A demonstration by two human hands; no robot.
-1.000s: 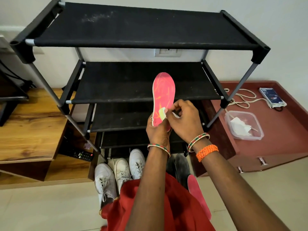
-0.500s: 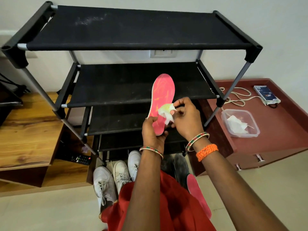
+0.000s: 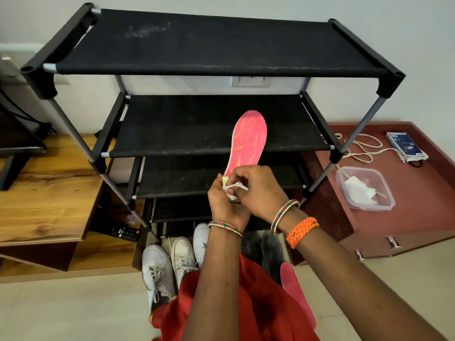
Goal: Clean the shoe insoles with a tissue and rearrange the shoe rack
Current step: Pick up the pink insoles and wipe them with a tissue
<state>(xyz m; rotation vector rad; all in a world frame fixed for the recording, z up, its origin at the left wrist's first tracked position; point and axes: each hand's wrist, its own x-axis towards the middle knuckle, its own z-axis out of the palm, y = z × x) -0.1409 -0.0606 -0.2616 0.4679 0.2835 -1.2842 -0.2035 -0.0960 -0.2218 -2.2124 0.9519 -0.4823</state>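
Observation:
A pink insole (image 3: 250, 140) stands upright in front of the black shoe rack (image 3: 216, 43). My left hand (image 3: 222, 204) grips its heel end from below. My right hand (image 3: 262, 187) pinches a crumpled white tissue (image 3: 235, 187) against the lower part of the insole. A second pink insole (image 3: 296, 290) lies on the floor by my right forearm. The rack's fabric shelves hold nothing that I can see.
White sneakers (image 3: 170, 264) and dark shoes (image 3: 269, 249) stand on the floor under the rack. A clear plastic box (image 3: 365, 187) with tissues sits on the maroon cabinet (image 3: 418, 217) at right. A wooden unit (image 3: 44, 193) with a remote (image 3: 124, 233) is at left.
The tissue in my right hand has slid down the insole toward the heel, and both hands have closed together there. The view has shifted slightly.

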